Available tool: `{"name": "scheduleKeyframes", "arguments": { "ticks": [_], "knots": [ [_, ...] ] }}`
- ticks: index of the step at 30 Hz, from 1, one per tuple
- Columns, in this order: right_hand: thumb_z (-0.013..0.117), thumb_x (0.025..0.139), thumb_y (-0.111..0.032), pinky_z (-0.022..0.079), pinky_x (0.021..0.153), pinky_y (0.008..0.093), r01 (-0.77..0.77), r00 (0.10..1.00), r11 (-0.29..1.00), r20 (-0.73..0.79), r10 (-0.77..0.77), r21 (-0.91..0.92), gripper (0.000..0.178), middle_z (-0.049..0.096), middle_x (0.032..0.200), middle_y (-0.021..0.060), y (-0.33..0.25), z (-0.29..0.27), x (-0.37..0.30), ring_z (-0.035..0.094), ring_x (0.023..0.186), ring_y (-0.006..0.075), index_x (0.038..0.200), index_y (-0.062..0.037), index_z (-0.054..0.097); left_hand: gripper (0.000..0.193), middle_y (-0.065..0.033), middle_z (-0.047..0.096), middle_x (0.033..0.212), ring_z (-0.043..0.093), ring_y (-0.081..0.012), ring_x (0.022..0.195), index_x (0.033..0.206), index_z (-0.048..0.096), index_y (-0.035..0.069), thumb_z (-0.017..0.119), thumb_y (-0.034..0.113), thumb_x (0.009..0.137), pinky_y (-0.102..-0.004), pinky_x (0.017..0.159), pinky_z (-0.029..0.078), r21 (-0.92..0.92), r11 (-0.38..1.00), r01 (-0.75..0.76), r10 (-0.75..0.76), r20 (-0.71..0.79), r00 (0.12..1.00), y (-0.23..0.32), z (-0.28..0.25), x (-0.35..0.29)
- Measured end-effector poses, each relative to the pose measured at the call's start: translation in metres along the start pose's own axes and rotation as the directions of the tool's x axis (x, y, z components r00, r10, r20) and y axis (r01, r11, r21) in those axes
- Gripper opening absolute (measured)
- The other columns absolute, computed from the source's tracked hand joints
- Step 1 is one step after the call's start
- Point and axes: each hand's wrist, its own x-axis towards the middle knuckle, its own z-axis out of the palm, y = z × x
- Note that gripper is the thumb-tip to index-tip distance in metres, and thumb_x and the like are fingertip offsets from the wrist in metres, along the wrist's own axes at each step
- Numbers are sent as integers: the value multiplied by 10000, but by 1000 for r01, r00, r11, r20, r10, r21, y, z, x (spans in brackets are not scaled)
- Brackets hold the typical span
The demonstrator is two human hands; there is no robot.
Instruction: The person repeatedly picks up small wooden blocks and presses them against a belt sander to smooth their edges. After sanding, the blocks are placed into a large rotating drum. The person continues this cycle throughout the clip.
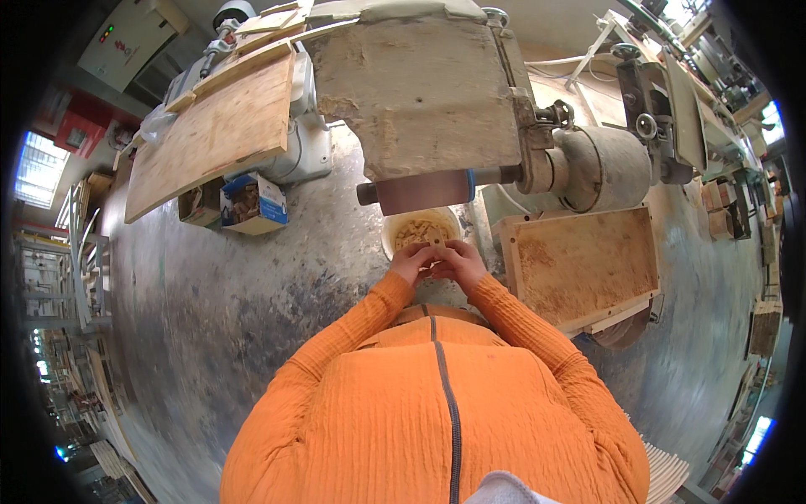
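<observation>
Although dark blotches and scuffs marked it, the grey floor [210, 311] caught a dull sheen of light across the workshop. Ahead stood a worn, dusty sanding machine [420, 92]. To its left lay a broad plywood board [222, 126]; to the right, a wooden tray [510, 262] was coated with sawdust. Along the machine's near edge ran a brownish roller [424, 192], and below it a pale bucket [386, 236] held wood pieces [417, 228]. A blue-and-white cardboard box [267, 207] sat by the board's near edge. Over the bucket's near rim, left hand [410, 263] and right hand [461, 259] gripped a small wooden piece [436, 238] between their fingers.
</observation>
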Motion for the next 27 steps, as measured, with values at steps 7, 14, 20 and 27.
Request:
{"name": "scheduleKeyframes", "arguments": {
  "ticks": [7,14,20,27],
  "knots": [
    [545,861,-215,542,698,282,-9,999,997,45,6,80,367,629,927,166,-24,20,12,648,783,201,1095,65,500,280,-67,612,900,598,-160,804,1056,552,16,591,193,843,-265,664,505,-129,986,-103,94,-73,993,17,-2,12],
    [561,857,-188,548,701,307,51,997,991,45,-57,126,376,607,939,177,-22,25,24,639,815,233,1101,83,468,281,-77,607,922,609,-164,791,1076,554,4,581,162,845,-263,638,515,-192,969,-154,141,-79,987,25,1,13],
    [579,849,-156,529,723,286,257,964,966,71,-258,14,393,622,943,155,-5,16,18,635,807,193,1136,80,451,296,-111,607,971,617,-171,816,1100,539,-22,581,130,850,-270,698,523,-82,955,-285,283,-33,959,13,-1,5],
    [625,819,-150,505,689,266,334,939,886,32,-343,-321,416,602,916,109,1,5,15,608,769,157,1142,58,464,318,-99,613,961,608,-157,830,1097,532,-36,600,146,846,-258,708,515,66,928,-368,370,-31,928,1,0,7]
  ]
}}
